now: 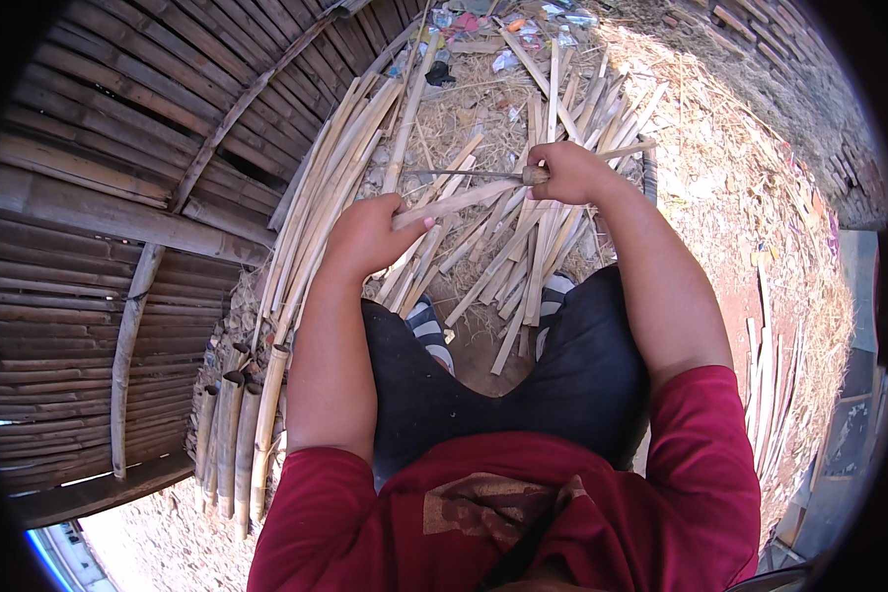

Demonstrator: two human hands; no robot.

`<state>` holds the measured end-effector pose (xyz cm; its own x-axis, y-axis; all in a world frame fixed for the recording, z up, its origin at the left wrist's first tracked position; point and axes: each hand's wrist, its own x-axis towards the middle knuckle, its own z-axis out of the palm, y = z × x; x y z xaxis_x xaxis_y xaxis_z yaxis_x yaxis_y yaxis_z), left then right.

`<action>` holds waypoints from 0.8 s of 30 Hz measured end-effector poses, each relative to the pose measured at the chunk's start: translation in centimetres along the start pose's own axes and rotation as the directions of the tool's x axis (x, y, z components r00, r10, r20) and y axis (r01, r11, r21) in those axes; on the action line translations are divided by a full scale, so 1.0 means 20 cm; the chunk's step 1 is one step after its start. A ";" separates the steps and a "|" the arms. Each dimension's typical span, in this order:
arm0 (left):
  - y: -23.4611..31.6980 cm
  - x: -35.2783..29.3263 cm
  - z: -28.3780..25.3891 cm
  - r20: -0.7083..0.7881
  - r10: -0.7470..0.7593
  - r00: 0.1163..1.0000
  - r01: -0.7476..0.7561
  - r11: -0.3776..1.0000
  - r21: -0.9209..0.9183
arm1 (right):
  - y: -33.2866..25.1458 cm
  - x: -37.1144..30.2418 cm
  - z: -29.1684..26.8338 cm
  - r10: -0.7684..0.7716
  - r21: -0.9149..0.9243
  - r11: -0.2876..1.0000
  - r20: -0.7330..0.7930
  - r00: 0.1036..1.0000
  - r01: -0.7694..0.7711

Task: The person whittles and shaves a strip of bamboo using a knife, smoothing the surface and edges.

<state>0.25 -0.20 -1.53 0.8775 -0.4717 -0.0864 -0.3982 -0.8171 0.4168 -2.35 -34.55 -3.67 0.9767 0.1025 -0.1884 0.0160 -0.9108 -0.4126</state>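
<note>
A flat pale bamboo strip (pixel 459 203) slants across in front of me above my knees. My left hand (pixel 367 237) is closed around its left end, thumb along the top. My right hand (pixel 572 175) grips a knife (pixel 535 176) by its short wooden handle. The knife's thin blade (pixel 464 174) points left, just beyond the strip and close to it. The strip runs up to the knife handle, and a length of bamboo shows past my right wrist. Whether my right fingers also touch the strip is hidden. Split bamboo strips (pixel 523 247) lie heaped below my hands.
Long bamboo strips (pixel 331 178) lie beside a bamboo-slat wall (pixel 89 197) on the left. Several cut bamboo tubes (pixel 229 434) stand at the lower left. Litter (pixel 508 61) and straw cover the far ground. My striped footwear (pixel 429 331) is beside the heap. A brick wall (pixel 760 39) rises far right.
</note>
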 end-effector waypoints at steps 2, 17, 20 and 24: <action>0.01 0.00 0.00 -0.005 0.000 1.000 0.000 1.000 -0.010 | 0.00 -0.01 -0.03 0.011 0.015 1.000 -0.020 1.000 -0.011; 0.03 -0.02 -0.04 -0.149 -0.060 0.987 0.039 0.989 -0.140 | -0.04 -0.15 -0.20 0.081 0.122 0.991 -0.272 0.959 -0.049; 0.02 -0.01 -0.04 -0.189 -0.050 0.981 0.025 0.991 -0.134 | -0.04 -0.17 -0.22 0.152 0.164 0.981 -0.342 0.928 -0.100; 0.05 -0.01 -0.06 -0.147 -0.067 0.987 0.052 0.993 -0.103 | -0.05 -0.17 -0.22 0.165 0.111 0.985 -0.333 0.928 -0.135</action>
<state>-0.03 -0.56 -0.09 0.9320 -0.3619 0.0198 -0.3222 -0.8021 0.5028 -4.76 -35.77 1.27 0.9806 -0.1886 0.0541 -0.1401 -0.8660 -0.4799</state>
